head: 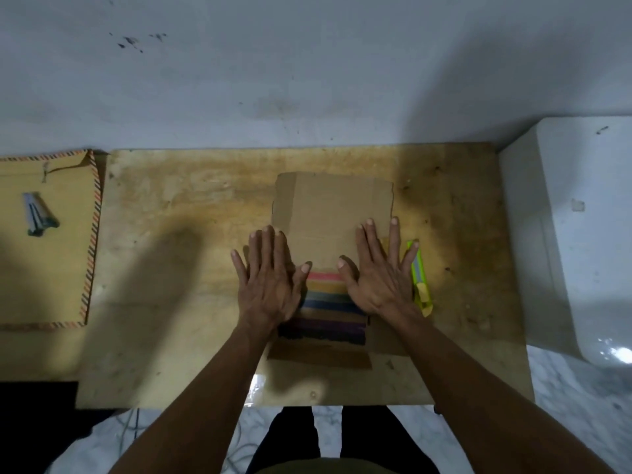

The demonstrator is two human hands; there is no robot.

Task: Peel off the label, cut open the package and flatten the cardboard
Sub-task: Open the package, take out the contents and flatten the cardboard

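A flattened brown cardboard package lies in the middle of the wooden table. Its near part carries pink, yellow, blue and purple stripes. My left hand presses flat on the cardboard's left edge, fingers spread. On the right side of the cardboard my right hand lies palm down, also spread. A green and yellow utility knife rests on the table just right of my right hand, touching its little finger. No label is visible.
A brown envelope with a striped border lies at the left, a small dark object on it. A white appliance stands to the right of the table. A wall is behind. Cables lie on the floor below.
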